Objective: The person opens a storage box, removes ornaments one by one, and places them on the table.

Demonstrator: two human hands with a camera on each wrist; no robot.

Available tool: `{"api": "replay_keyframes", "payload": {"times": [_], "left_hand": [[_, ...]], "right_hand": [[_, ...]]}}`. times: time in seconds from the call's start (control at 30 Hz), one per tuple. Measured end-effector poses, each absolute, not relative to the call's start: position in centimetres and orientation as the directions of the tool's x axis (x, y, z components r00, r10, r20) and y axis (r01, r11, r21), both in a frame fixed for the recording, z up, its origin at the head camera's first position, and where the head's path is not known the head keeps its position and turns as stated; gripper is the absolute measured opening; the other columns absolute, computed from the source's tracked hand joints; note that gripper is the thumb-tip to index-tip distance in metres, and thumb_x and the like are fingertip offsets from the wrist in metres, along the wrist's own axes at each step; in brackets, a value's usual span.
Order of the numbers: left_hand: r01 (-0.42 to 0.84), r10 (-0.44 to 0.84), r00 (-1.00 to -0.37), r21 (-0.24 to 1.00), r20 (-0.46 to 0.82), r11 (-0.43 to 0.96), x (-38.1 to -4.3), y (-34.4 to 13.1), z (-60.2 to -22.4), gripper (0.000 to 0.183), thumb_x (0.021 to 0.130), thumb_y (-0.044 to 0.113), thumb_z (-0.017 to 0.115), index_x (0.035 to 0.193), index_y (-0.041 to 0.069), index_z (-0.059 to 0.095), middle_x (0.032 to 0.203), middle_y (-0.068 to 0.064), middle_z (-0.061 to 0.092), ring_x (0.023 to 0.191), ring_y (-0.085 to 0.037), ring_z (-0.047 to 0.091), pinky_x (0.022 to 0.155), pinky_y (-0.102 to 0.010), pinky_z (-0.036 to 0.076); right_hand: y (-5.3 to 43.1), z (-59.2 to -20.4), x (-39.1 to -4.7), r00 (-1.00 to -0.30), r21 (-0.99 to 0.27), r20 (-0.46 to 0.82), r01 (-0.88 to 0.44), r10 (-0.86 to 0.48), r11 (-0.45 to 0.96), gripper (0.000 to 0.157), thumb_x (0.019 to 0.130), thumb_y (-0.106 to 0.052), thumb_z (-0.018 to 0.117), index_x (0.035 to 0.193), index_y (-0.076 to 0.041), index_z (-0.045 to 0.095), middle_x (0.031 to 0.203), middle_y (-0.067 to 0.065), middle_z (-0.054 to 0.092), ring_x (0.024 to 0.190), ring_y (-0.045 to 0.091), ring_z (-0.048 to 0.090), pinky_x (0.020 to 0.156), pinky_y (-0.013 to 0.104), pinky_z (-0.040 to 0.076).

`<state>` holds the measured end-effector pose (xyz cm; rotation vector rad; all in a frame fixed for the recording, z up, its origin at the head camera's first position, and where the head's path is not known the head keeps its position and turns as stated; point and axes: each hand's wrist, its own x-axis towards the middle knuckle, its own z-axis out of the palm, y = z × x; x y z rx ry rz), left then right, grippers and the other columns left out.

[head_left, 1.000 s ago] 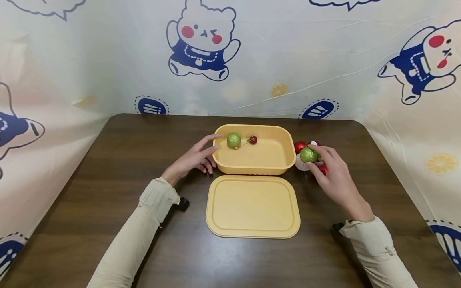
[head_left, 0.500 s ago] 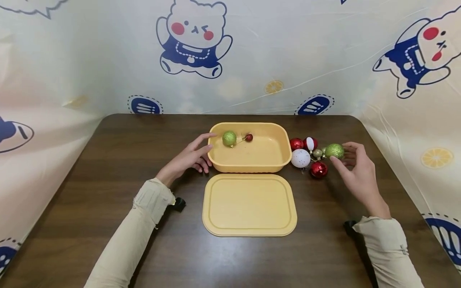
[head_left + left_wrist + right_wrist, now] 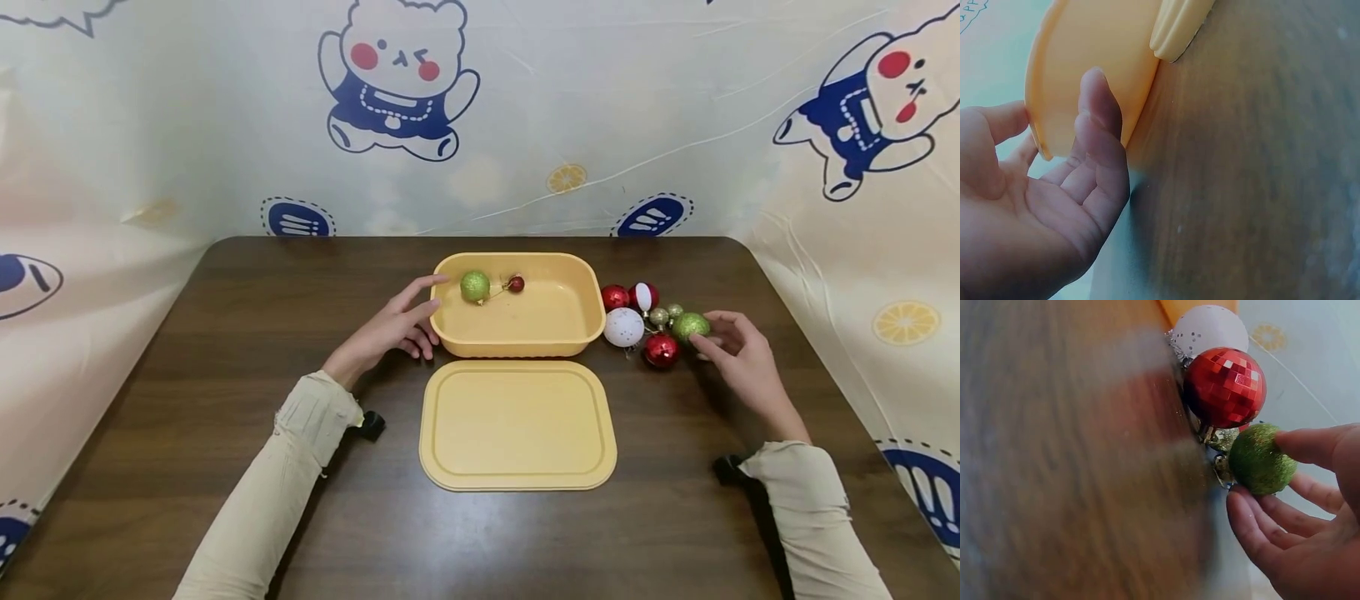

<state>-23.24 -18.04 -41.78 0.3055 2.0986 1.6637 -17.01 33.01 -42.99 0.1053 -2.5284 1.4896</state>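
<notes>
My right hand (image 3: 742, 362) pinches a glittery green Christmas bauble (image 3: 691, 327) between thumb and fingers at the right end of a bauble cluster. In the right wrist view this green bauble (image 3: 1263, 459) sits next to a faceted red bauble (image 3: 1225, 387), with the thumb on one side and fingers beneath. My left hand (image 3: 386, 333) rests its fingertips at the left rim of the yellow box (image 3: 517, 343), fingers loosely bent, as the left wrist view also shows at the box wall (image 3: 1100, 37). Inside the box lie another green bauble (image 3: 475, 287) and a small dark red one (image 3: 516, 284).
Beside the box's right end sit a white speckled bauble (image 3: 624, 327), red ones including a shiny red bauble (image 3: 662, 351), a red-and-white bauble (image 3: 644, 297) and small gold ones (image 3: 659, 317). The yellow lid (image 3: 517, 425) lies flat in front of the box on the brown table (image 3: 300, 275).
My right hand has carried the green bauble rightward from over the cluster, then slightly nearer to me at its right end. My left hand has stayed at the box rim.
</notes>
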Motion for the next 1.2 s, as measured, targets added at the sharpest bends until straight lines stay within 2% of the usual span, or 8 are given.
{"api": "replay_keyframes", "payload": {"times": [0.13,0.33,0.5,0.67,0.77,0.9,1.2], "left_hand": [[-0.095,0.439,-0.876,0.964,-0.201,0.25,-23.24,-18.03,-41.76,0.05,0.106,0.042,0.045,0.154,0.036,0.03,0.086,-0.026,0.062,0.063,-0.031,0.066,0.054,-0.037,0.053],[-0.094,0.433,-0.879,0.962,-0.201,0.255,-23.26,-17.93,-41.59,0.048,0.107,0.039,0.044,0.153,0.037,0.03,0.087,-0.026,0.061,0.062,-0.03,0.065,0.054,-0.036,0.053],[-0.103,0.428,-0.881,0.965,-0.202,0.243,-23.2,-17.88,-41.48,0.046,0.108,0.037,0.043,0.152,0.038,0.031,0.087,-0.026,0.061,0.062,-0.029,0.065,0.054,-0.035,0.053],[-0.106,0.429,-0.88,0.965,-0.204,0.24,-23.16,-17.89,-41.46,0.047,0.108,0.036,0.043,0.153,0.037,0.03,0.088,-0.028,0.061,0.062,-0.03,0.065,0.054,-0.035,0.053],[-0.102,0.432,-0.878,0.963,-0.204,0.248,-23.18,-17.88,-41.48,0.048,0.108,0.036,0.043,0.154,0.036,0.029,0.089,-0.03,0.06,0.062,-0.031,0.065,0.054,-0.036,0.053],[-0.099,0.431,-0.878,0.961,-0.207,0.259,-23.27,-17.89,-41.57,0.048,0.108,0.037,0.043,0.154,0.036,0.029,0.09,-0.029,0.06,0.063,-0.031,0.065,0.055,-0.037,0.053],[-0.113,0.42,-0.882,0.962,-0.212,0.25,-23.26,-17.89,-41.66,0.047,0.106,0.042,0.045,0.151,0.04,0.032,0.085,-0.023,0.062,0.062,-0.03,0.065,0.054,-0.036,0.053]], "right_hand": [[33.18,-43.45,-17.15,-0.983,-0.875,0.181,-0.147,0.03,0.461,0.039,0.095,-0.007,0.067,0.128,0.004,0.049,0.107,-0.004,0.061,0.085,0.002,0.067,0.069,0.02,0.057],[33.33,-43.61,-17.27,-0.99,-0.853,0.136,-0.102,0.029,0.512,0.044,0.099,-0.016,0.063,0.132,0.006,0.046,0.105,-0.005,0.059,0.085,0.001,0.066,0.071,0.018,0.056],[33.31,-43.6,-17.31,-0.994,-0.839,0.102,-0.07,0.03,0.54,0.046,0.101,-0.017,0.06,0.135,0.008,0.044,0.109,-0.001,0.057,0.086,-0.002,0.064,0.071,0.016,0.055],[33.28,-43.59,-17.35,-0.995,-0.844,0.099,-0.071,0.025,0.531,0.046,0.101,-0.016,0.058,0.136,0.009,0.042,0.115,0.009,0.057,0.086,-0.002,0.064,0.072,0.017,0.055],[33.39,-43.64,-17.32,-0.994,-0.846,0.104,-0.071,0.032,0.529,0.046,0.102,-0.018,0.058,0.137,0.005,0.042,0.12,0.019,0.056,0.085,-0.001,0.065,0.071,0.017,0.055],[33.39,-43.51,-17.19,-0.994,-0.848,0.1,-0.066,0.037,0.526,0.048,0.102,-0.023,0.058,0.14,0.0,0.039,0.126,0.025,0.054,0.088,-0.001,0.064,0.072,0.017,0.054],[33.16,-42.99,-16.87,-0.994,-0.835,0.103,-0.062,0.045,0.546,0.055,0.102,-0.029,0.057,0.142,0.003,0.037,0.125,0.019,0.053,0.091,0.001,0.061,0.072,0.016,0.053]]}}
